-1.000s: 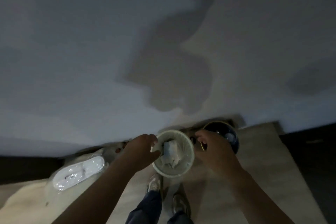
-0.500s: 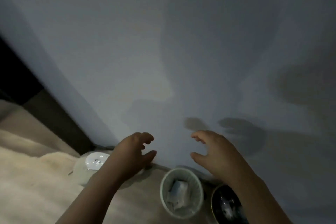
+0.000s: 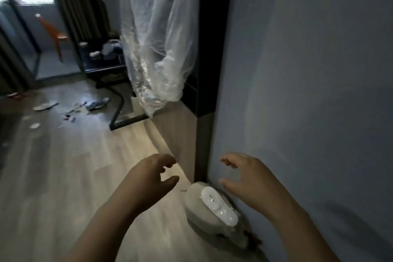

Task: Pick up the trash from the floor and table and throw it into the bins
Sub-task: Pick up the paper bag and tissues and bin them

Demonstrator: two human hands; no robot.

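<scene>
My left hand (image 3: 152,178) and my right hand (image 3: 249,181) are held out in front of me above the floor, fingers curled apart, nothing in either. Scattered trash (image 3: 70,110) lies far off on the wooden floor at the left: white discs, small scraps and a dark crumpled piece (image 3: 97,103). More clutter (image 3: 106,49) sits on a dark low table at the back. The bins are out of view.
A white plastic-wrapped appliance (image 3: 212,206) stands on the floor against the blue-grey wall (image 3: 308,91), just below my hands. A clear plastic sheet (image 3: 157,38) hangs beside a dark door frame (image 3: 210,49). An orange chair (image 3: 55,34) stands by the window.
The view has swung left from the wall and the two bins to the room. Both hands stay empty and spread; the bins have left the frame.
</scene>
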